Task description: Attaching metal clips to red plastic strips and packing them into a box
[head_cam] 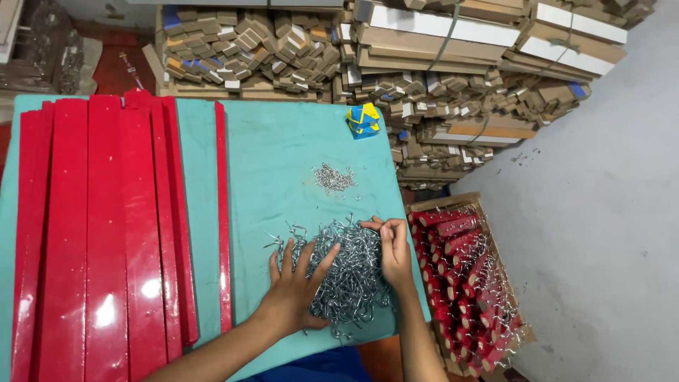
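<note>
A heap of silver metal hooks [346, 272] lies on the teal table cover [276, 163]. My left hand [293, 286] rests flat on the heap's left side with its fingers spread. My right hand [392, 251] is at the heap's right edge, its fingertips pinched together on a hook at the top of the pile. A smaller scatter of small metal pieces [334, 178] lies farther back on the table.
Several long red glossy boards [106, 233] cover the table's left half. A small blue and yellow box [363, 120] stands at the far edge. A cardboard box of red boards with hooks fitted [467, 283] sits on the floor at right. Stacked cardboard pieces [424, 71] are piled behind.
</note>
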